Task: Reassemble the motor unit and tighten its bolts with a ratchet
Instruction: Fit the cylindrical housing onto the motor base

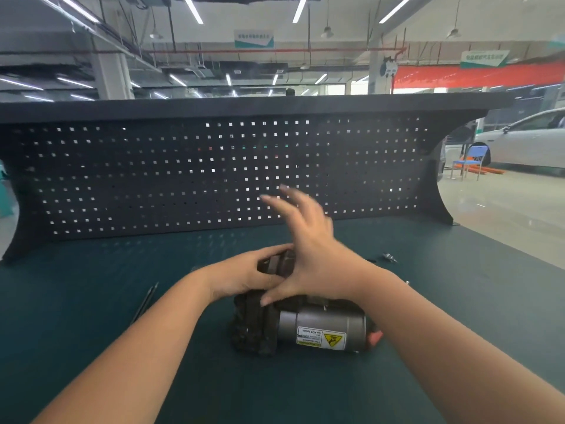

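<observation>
Both hands at the motor unit on the green workbench.

The motor unit [321, 327] lies on its side near the middle of the workbench [122, 301], its warning label facing up. The left hand [244, 275] curls its fingers around the unit's dark upper part [276, 264]. The right hand [312, 255] is raised above it, fingers spread wide, thumb touching the housing. Long bolts [146, 301] lie toward the left edge, a socket [389, 257] toward the right.

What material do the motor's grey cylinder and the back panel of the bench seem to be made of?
Grey cylinder: probably metal, with a smooth satin sheen and soft highlights. Back panel: likely sheet metal painted matt black, punched with regular square holes; the coating cannot be told for sure.
</observation>
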`<state>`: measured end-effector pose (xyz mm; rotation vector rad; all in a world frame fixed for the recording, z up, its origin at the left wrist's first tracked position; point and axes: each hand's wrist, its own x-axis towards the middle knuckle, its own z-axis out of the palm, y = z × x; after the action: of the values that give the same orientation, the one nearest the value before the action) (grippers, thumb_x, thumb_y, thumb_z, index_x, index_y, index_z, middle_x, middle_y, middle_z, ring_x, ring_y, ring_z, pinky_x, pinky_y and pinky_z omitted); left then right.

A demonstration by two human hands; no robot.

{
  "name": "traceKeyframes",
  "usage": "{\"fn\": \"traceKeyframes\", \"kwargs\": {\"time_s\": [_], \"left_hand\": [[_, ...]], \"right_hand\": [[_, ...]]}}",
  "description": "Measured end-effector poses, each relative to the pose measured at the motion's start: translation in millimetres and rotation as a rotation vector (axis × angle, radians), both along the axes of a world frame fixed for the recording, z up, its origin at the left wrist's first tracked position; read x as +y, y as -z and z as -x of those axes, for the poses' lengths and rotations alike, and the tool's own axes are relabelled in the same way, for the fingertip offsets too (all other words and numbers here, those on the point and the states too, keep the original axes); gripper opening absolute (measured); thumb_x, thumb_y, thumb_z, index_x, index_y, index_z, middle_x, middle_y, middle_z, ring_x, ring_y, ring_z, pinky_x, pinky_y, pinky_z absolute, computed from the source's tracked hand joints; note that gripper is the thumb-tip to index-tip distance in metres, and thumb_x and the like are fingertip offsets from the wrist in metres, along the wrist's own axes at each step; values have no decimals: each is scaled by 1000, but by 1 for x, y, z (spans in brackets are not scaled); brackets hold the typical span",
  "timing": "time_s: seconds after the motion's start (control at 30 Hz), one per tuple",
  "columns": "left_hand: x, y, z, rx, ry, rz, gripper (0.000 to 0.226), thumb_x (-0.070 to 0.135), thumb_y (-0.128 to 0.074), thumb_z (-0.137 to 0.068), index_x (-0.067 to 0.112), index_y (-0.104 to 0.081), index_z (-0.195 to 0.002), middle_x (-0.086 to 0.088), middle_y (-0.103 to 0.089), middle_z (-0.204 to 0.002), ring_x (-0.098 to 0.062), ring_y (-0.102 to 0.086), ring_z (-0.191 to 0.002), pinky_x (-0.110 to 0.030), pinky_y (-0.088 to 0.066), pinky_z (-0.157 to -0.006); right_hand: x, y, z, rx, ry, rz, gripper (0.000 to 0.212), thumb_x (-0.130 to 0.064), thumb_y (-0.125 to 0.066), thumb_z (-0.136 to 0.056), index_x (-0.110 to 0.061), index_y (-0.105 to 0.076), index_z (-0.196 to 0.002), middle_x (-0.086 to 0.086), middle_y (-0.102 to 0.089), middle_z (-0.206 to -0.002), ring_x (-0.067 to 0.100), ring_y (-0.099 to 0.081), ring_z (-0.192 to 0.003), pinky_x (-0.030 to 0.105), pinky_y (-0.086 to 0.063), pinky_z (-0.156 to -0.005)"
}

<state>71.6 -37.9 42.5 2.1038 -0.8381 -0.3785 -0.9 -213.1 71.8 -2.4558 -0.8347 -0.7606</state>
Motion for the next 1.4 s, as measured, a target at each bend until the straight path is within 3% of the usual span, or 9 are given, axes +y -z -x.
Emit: {"fn": "traceKeyframes", "kwargs": {"time_s": [0.1, 0.2, 0.4, 0.53, 0.63, 0.8, 0.93, 1.13, 1.4], "left_hand": [[1, 7, -1, -10, -37, 42, 61, 32, -80, -78, 52, -49, -126, 21, -62, -121, 8, -60, -107, -10, -47, -88], [-1, 10, -2, -19, -70, 44, 68, 34, -81, -77, 42, -47, -135, 16, -65, -118, 0, -64, -104, -23, -51, -93], [-1, 11, 1, -21, -98, 66, 73, 33, -82, -74, 39, -47, -138, 18, -67, -117, 0, -64, -106, -32, -49, -102], [0, 12, 2, 2, -103, 101, 74, 33, -84, -72, 39, -49, -137, 17, -69, -114, -2, -65, -104, -33, -50, -101], [1, 15, 5, -4, -124, 132, 75, 32, -86, -70, 40, -49, -136, 17, -68, -116, -3, -64, -107, -34, -48, -102], [15, 24, 15, -20, -172, 218, 72, 30, -85, -71, 43, -49, -132, 21, -71, -108, 1, -66, -102, -22, -52, -94], [19, 30, 26, -108, -246, 286, 60, 34, -86, -68, 60, -55, -112, 25, -70, -106, 3, -66, -100, -19, -51, -90], [19, 37, 35, -128, -347, 374, 76, 49, -86, -59, 55, -52, -126, 12, -66, -117, -6, -59, -114, -36, -47, -103], [38, 54, 64, -185, -573, 753, 74, 45, -88, -53, 53, -57, -120, 0, -64, -122, -9, -64, -110, -32, -51, -96]], "right_hand": [[-33, 28, 30, -384, 158, -629, 73, -60, -73, -68, -45, -38, -131, -14, -40, -137, 12, -38, -132, 20, -34, -102], [-44, 76, 41, 78, 479, -1239, 35, -48, -59, -89, -29, -48, -116, -8, -58, -106, 22, -59, -109, 24, -48, -83], [-24, 111, 40, 537, 657, -1240, 53, -56, -30, -97, -11, -57, -111, 13, -55, -130, 27, -53, -107, 37, -39, -87], [-11, 111, 33, 780, 567, -1549, 85, -77, -33, -85, -18, -37, -146, -5, -24, -158, 26, -41, -133, 50, -33, -109], [-2, 103, 28, 819, 353, -1744, 96, -86, -42, -70, -22, -46, -140, -8, -24, -157, 30, -49, -127, 64, -40, -100], [12, 80, 19, 706, 545, -1621, 128, -98, -36, -45, -4, -53, -129, 6, -35, -149, 22, -35, -137, 47, -39, -108], [19, 71, 12, 777, 612, -1561, 116, -96, -32, -58, -7, -55, -127, 9, -52, -131, 23, -46, -101, 33, -46, -85], [21, 65, 4, 749, 581, -1569, 118, -97, -34, -55, -7, -52, -129, 15, -52, -132, 38, -56, -107, 48, -48, -93], [55, 26, -5, 524, 527, -1205, 113, -90, -38, -58, -7, -38, -136, 15, -33, -143, 38, -31, -133, 49, -33, -102]]}}
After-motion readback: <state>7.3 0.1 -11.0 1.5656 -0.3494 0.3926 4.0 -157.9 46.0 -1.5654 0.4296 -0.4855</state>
